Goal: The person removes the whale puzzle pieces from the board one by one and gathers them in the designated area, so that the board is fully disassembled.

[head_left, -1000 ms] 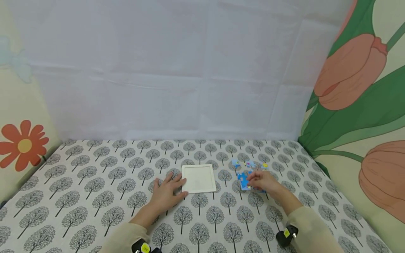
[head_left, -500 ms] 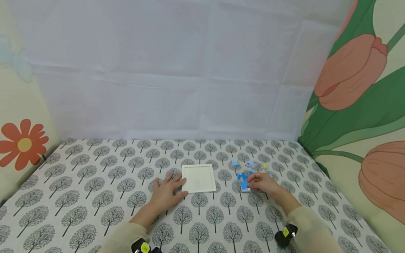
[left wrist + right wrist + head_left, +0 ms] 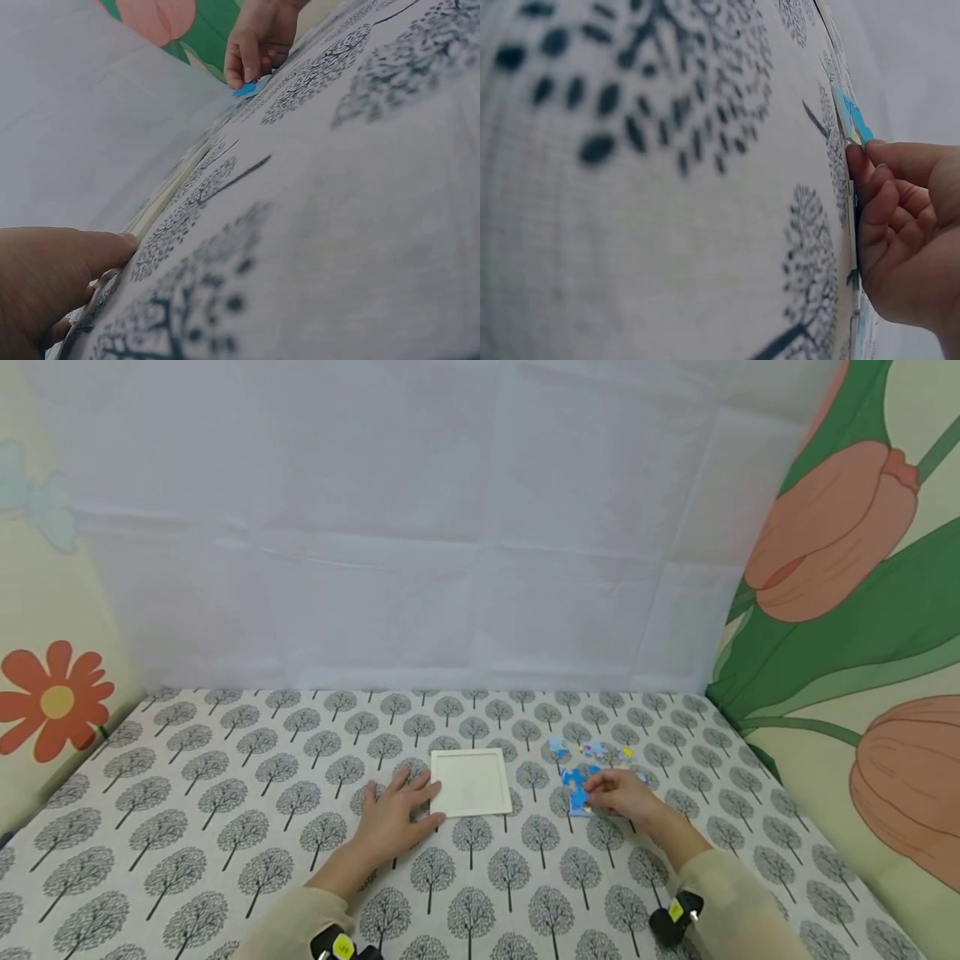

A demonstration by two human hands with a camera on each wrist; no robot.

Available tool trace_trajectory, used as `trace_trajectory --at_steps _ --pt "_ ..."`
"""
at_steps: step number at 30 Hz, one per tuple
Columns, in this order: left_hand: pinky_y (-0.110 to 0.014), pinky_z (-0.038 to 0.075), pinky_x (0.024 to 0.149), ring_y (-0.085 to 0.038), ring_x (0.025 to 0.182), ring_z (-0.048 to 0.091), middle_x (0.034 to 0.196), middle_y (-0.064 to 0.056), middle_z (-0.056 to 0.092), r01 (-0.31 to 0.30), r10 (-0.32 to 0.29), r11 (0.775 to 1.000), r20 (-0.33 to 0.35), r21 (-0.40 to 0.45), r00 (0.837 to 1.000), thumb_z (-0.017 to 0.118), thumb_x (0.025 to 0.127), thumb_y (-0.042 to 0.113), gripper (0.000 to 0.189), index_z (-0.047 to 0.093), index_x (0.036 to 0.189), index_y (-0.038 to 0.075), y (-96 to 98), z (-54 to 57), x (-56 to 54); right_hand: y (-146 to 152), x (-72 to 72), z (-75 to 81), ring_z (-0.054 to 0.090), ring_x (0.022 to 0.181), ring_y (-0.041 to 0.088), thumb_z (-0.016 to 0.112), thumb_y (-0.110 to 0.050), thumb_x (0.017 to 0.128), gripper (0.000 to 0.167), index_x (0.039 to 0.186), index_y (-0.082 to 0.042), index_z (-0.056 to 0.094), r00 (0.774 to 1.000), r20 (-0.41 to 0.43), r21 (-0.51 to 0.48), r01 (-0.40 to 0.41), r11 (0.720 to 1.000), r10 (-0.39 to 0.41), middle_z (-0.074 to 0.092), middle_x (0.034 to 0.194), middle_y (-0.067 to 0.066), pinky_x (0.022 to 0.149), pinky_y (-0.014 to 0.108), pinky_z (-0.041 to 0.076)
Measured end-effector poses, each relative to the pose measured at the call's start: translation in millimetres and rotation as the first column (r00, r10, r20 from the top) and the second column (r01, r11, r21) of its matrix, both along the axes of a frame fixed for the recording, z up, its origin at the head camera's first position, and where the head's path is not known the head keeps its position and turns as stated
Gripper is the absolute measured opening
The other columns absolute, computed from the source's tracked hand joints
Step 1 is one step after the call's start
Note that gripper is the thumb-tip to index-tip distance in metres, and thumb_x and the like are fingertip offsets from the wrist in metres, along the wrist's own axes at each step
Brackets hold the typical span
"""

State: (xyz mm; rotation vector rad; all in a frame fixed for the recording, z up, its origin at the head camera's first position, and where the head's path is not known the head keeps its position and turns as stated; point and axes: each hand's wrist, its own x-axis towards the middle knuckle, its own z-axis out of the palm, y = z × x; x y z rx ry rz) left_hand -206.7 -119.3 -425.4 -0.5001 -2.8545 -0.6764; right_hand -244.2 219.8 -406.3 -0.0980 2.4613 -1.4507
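In the head view my left hand [image 3: 397, 814] lies with fingers spread on the cloth, fingertips and thumb at the left edge of a square white puzzle frame [image 3: 508, 781]. To the right, my right hand [image 3: 626, 795] pinches a blue jigsaw piece [image 3: 579, 802] between thumb and forefinger, low over the table. Another blue jigsaw piece [image 3: 573, 778] shows just beyond it. The right wrist view has the pinched jigsaw piece [image 3: 860, 129] tilted at the fingertips, its other fingers curled in. Pieces under the right hand are partly hidden.
Behind the right hand lie several loose jigsaw pieces, among them a light blue piece [image 3: 558, 747], a pinkish-blue piece [image 3: 593, 749] and a yellow one [image 3: 627, 752]. The tree-print tablecloth [image 3: 247, 860] runs back to a white hanging sheet [image 3: 375, 610].
My right hand has shifted very slightly, and the blue piece at its fingertips has moved a little towards me and turned. My left hand and the white frame stay in place.
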Motion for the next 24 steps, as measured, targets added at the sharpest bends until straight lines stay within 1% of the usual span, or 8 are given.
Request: trace_trajectory --at_steps 11,17,20,24 --pt "-0.063 0.003 0.090 -0.035 0.122 0.023 0.130 -0.010 0.039 0.004 -0.004 1.000 -0.006 -0.016 1.000 0.060 0.079 0.036 0.051 0.052 0.121 0.009 -0.4 4.6 -0.8 0.4 -0.3 0.6 0.045 0.061 0.015 0.055 -0.001 0.082 0.012 0.094 0.003 0.057 1.000 -0.020 -0.049 -0.007 0.999 0.006 0.055 0.079 0.005 0.054 0.027 0.038" --pt "-0.063 0.004 0.090 -0.036 0.122 0.024 0.129 -0.011 0.040 0.008 -0.008 1.000 -0.014 -0.006 1.000 0.061 0.078 0.035 0.051 0.052 0.121 0.009 -1.2 5.2 0.1 1.6 -0.5 1.3 0.044 0.061 0.015 0.054 0.000 0.083 0.013 0.095 0.004 0.057 0.999 -0.039 -0.068 -0.003 0.998 0.001 0.055 0.080 0.006 0.053 0.027 0.038" --pt "-0.063 0.003 0.090 -0.036 0.122 0.024 0.130 -0.011 0.039 0.016 -0.016 1.000 -0.002 0.004 1.000 0.061 0.078 0.034 0.051 0.052 0.121 0.009 -1.9 4.2 0.5 1.4 -0.1 1.8 0.045 0.062 0.015 0.054 -0.002 0.083 0.015 0.096 0.005 0.057 0.999 -0.040 -0.066 0.004 0.998 -0.007 0.056 0.082 0.006 0.055 0.028 0.040" --pt "-0.063 0.001 0.090 -0.036 0.123 0.021 0.131 -0.011 0.037 0.034 -0.034 0.999 0.032 0.016 0.999 0.060 0.080 0.033 0.051 0.050 0.123 0.008 -2.3 3.9 0.5 0.6 -0.4 1.7 0.047 0.062 0.016 0.056 -0.004 0.082 0.015 0.095 0.002 0.058 0.999 -0.023 -0.055 0.040 0.998 -0.041 0.056 0.082 0.005 0.056 0.029 0.042"
